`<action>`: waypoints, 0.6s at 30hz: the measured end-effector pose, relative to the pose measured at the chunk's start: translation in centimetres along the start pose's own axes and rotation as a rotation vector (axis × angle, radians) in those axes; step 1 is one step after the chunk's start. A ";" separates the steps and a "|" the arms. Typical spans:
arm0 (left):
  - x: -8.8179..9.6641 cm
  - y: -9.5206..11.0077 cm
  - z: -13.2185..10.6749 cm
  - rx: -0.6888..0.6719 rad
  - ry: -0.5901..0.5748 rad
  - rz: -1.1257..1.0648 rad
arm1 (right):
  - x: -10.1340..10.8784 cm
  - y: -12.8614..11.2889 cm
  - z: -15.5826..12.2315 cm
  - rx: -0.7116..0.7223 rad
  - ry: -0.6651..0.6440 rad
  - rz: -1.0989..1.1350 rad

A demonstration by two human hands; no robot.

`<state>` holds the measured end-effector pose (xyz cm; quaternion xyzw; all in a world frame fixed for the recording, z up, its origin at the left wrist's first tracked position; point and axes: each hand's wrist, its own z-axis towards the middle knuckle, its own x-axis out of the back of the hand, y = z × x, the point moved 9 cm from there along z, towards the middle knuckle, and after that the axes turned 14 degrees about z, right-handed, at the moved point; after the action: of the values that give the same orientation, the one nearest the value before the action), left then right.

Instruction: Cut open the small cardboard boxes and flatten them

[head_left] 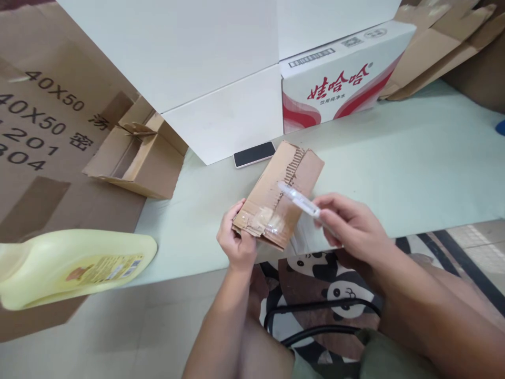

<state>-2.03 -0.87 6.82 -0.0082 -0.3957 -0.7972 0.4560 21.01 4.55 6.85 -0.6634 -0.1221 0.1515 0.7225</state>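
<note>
My left hand (238, 237) grips the lower left corner of a small cardboard box (262, 192), thumb in front and fingers behind. The box is tilted, held over the front edge of the table. A torn strip with bared corrugation runs along its face, and clear tape (272, 223) sticks near its lower end. In my right hand (351, 223) is a slim, pen-shaped tool (302, 201), white with a see-through front part. Its tip points at the torn strip; whether it touches the cardboard I cannot tell.
Behind the box a phone (254, 155) lies on the pale green tabletop (410, 173). White cartons (221, 123) and a red-and-white printed carton (339, 89) stand at the back. An open cardboard box (148, 158) and a yellow bottle (90, 268) are on the left.
</note>
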 end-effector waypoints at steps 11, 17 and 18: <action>0.0 -0.2 -0.2 0.000 0.008 0.000 | -1.4 -3.9 -1.8 0.182 -0.080 -0.412; 0.1 -0.1 -0.1 0.000 0.011 0.042 | -1.9 -4.2 -2.1 0.149 -0.115 -0.413; 0.1 0.0 -0.1 -0.001 0.009 0.049 | -1.8 -4.2 -2.1 0.136 -0.111 -0.414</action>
<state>-2.09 -1.00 6.76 -0.0148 -0.3928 -0.7860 0.4771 20.35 1.59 10.86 -0.5646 -0.2847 0.0444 0.7734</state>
